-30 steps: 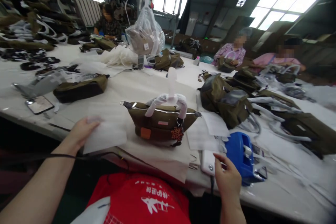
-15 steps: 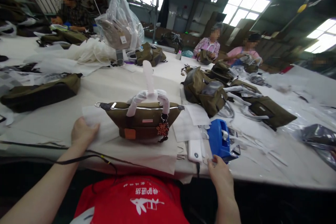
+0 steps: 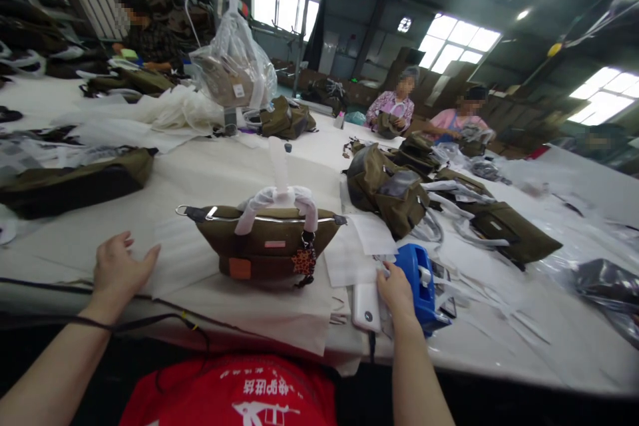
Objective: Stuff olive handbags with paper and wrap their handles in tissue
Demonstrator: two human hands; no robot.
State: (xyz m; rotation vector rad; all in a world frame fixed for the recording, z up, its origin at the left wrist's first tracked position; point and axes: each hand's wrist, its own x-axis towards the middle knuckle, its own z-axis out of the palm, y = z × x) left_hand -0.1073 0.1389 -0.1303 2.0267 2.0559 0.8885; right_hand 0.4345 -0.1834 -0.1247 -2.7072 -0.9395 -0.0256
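Observation:
An olive handbag (image 3: 269, 239) with paper-wrapped handles stands upright on the covered table (image 3: 200, 180), an orange charm (image 3: 303, 262) hanging from its right side. Left of the bag, my left hand (image 3: 122, 266) is over the table edge with its fingers apart, holding nothing. My right hand (image 3: 396, 286) is between a white device (image 3: 366, 306) and a blue tape dispenser (image 3: 418, 286). Its fingers are pinched at the edge of white sheets (image 3: 344, 258); what they hold is too small to make out.
Olive bags (image 3: 384, 190) lie at the right, another (image 3: 84, 176) at the left. A plastic-wrapped bag (image 3: 234, 73) stands behind. Black cords (image 3: 150, 321) run along the front edge. Several people are around the table's far side.
My left hand has moved left and opened wider. My right hand has moved up and slightly left, from below the blue dispenser to the white sheets. The camera view has shifted a little.

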